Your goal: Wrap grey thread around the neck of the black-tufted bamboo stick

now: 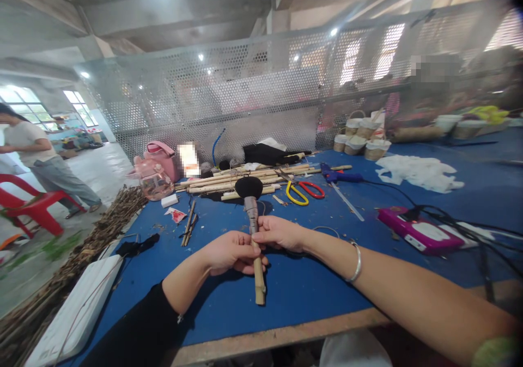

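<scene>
Along the left edge of your blue tabletop (318, 291), toward its near corner, lies a long white slab (84, 310). A pink bag (163, 160) stands at the far left corner, with dark twigs (188, 225) nearer you. Pale sticks (212, 182) lie stretched along the far edge. Your left hand (229, 252) grips a bamboo stick (258, 271), thumb on top, fingers curled beneath. The stick is over the middle of the near edge's side, its bare end pointing toward you and its far end topped by a round black head (250, 187). Your right hand (281, 233) pinches the same stick just above the left. Beyond it lie yellow and red scissor handles (288, 188), then a blue glue gun (343, 176). Toward the right edge sits a purple power strip (417, 231), with crumpled white plastic (417, 173) farther back.
</scene>
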Tool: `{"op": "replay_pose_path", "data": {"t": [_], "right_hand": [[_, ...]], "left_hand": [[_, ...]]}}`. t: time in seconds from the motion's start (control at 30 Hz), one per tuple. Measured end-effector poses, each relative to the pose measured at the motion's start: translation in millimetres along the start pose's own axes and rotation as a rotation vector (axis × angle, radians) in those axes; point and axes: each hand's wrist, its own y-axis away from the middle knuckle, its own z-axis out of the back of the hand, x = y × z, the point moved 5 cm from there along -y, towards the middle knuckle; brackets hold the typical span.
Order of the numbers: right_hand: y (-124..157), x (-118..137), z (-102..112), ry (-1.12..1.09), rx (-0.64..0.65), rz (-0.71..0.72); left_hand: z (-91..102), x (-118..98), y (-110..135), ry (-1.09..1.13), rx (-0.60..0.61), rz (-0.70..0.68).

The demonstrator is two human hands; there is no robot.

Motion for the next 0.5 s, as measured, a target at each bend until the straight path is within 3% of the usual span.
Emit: {"op": "replay_pose_path", "data": {"t": [0.07, 0.27, 0.5], "right_hand": [[0.1, 1.8, -1.1, 0.005, -0.022, 0.010], [0.1, 1.7, -0.8, 0.013, -0.063, -0.011], [1.6, -0.3, 0.9, 0.037, -0.013, 0.002]], "left_hand": [[-0.4, -1.0, -0.1, -0.048, -0.019, -0.012], [11.9, -2.6, -3.7, -0.265, -0.316, -0.098], [5.2, -4.5, -2.8, -0.113, -0.124, -0.068]]}}
